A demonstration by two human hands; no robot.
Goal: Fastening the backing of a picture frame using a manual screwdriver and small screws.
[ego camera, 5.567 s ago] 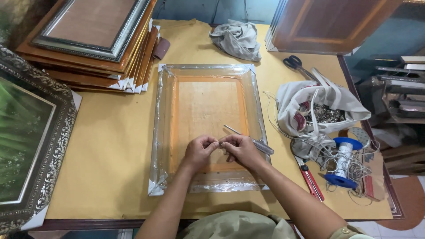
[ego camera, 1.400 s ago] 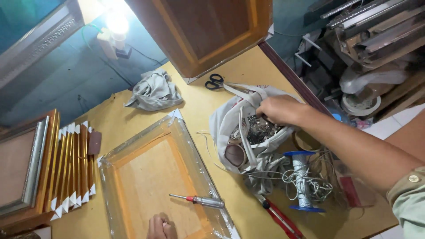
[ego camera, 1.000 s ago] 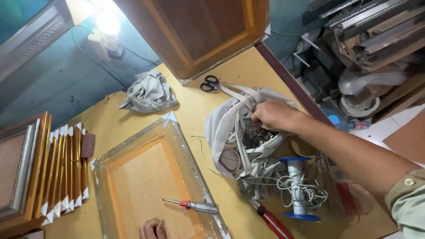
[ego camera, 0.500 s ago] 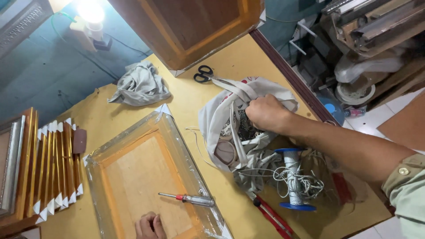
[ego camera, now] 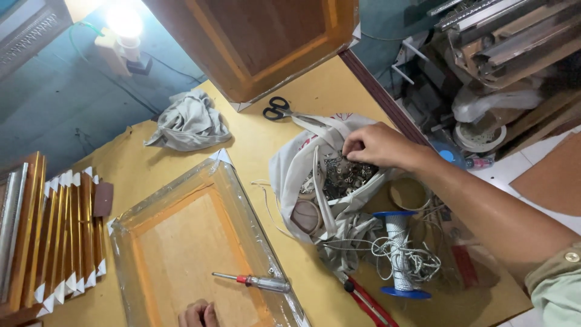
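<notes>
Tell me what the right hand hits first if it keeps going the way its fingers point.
The right hand points down into the open white cloth bag. It would most likely meet the heap of small metal fittings inside; its fingertips look nearly on them already, though depth is unclear.

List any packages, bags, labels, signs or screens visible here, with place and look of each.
No signs, screens or readable labels.
White cloth bag: table centre-right, crumpled, open, full of small metal hardware; the right hand reaches into it.
Picture frame: lower left, rectangular, wrapped in clear plastic film, orange-brown; the left hand rests on it beside a screwdriver.
</notes>
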